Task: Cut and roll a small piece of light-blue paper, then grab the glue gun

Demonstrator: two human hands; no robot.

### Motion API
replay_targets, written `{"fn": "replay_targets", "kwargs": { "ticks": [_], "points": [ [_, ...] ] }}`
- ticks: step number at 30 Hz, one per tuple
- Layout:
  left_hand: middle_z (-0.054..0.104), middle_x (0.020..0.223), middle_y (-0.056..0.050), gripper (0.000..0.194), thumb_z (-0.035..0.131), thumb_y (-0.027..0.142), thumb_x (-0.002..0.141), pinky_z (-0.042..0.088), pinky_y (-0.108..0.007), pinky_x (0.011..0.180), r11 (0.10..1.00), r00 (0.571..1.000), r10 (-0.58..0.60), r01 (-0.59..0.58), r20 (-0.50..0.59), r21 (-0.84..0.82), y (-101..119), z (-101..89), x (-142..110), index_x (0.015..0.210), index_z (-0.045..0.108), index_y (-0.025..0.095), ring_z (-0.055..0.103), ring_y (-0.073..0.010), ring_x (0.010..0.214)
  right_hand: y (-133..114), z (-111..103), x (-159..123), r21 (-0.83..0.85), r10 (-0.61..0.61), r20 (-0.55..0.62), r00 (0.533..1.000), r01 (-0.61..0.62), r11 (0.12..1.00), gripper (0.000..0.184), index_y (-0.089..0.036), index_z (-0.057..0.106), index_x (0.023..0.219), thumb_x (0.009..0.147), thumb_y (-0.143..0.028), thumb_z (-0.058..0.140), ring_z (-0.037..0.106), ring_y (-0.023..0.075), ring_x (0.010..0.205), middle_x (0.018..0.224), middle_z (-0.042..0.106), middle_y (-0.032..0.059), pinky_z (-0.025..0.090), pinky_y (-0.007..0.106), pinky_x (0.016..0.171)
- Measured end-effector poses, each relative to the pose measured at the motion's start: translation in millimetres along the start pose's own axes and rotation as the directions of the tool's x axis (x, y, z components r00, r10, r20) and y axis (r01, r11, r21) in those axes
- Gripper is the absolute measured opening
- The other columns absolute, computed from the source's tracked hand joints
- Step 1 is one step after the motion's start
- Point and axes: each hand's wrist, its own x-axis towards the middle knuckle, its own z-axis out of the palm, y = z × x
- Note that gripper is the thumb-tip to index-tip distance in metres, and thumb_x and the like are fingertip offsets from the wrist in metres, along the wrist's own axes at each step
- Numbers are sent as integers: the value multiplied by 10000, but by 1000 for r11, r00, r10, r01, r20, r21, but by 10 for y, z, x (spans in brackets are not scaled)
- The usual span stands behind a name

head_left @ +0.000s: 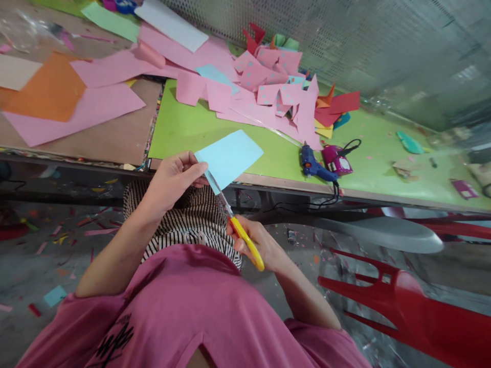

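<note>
A light blue sheet of paper (232, 156) is pinched at its left corner by my left hand (172, 176), thumb on top. My right hand (255, 240) grips a pair of scissors (245, 240) with yellow and red handles. The scissor blades point up and to the left and lie along the paper's near left edge, close to my left fingertips. Whether the blades are fully closed I cannot tell. The sheet is held just over the table's front edge, above my lap.
Pink paper cut-outs (268, 87) are heaped at the back of the green tabletop (180, 128). To the right lie a blue glue gun (314, 163) and a purple box (337, 159) with a cord. An orange sheet (49, 89) lies left. A red chair (414, 306) stands at lower right.
</note>
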Motion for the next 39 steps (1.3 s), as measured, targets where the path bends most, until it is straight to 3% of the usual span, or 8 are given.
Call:
{"fn": "replay_targets", "kwargs": {
  "ticks": [4, 9, 20, 39],
  "points": [
    [708, 701, -5, 258, 742, 398, 780, 589, -216, 567, 1000, 1000, -9, 9, 6, 8, -7, -22, 4, 741, 576, 205, 711, -137, 583, 10, 5, -2, 21, 8, -8, 1000, -8, 1000, 727, -195, 551, 847, 717, -910, 562, 375, 89, 584, 659, 474, -52, 269, 234, 532],
    [655, 652, 35, 330, 781, 463, 772, 551, -177, 491, 1000, 998, 15, -16, -61, -15, -6, -68, 9, 822, 570, 215, 709, -132, 537, -3, -5, -10, 1, 23, -6, 1000, -23, 1000, 695, -193, 556, 838, 710, -874, 611, 364, 87, 590, 671, 476, -52, 281, 233, 531],
    [632, 611, 57, 260, 770, 366, 750, 538, -131, 495, 1000, 999, -19, 18, -30, -8, 32, -56, -23, 784, 582, 190, 699, -103, 520, -34, -2, -2, -9, -19, 14, 1000, 19, 1000, 820, -186, 583, 908, 703, -972, 477, 381, 102, 602, 674, 491, -34, 271, 230, 522],
    [623, 631, 52, 245, 748, 357, 762, 541, -142, 510, 999, 999, -49, 49, -11, 9, 51, -44, -42, 789, 571, 190, 686, -96, 524, -32, 0, -3, -28, -54, 19, 998, 54, 998, 848, -186, 569, 906, 700, -995, 421, 373, 97, 586, 666, 479, -42, 274, 235, 522]
  ]
}}
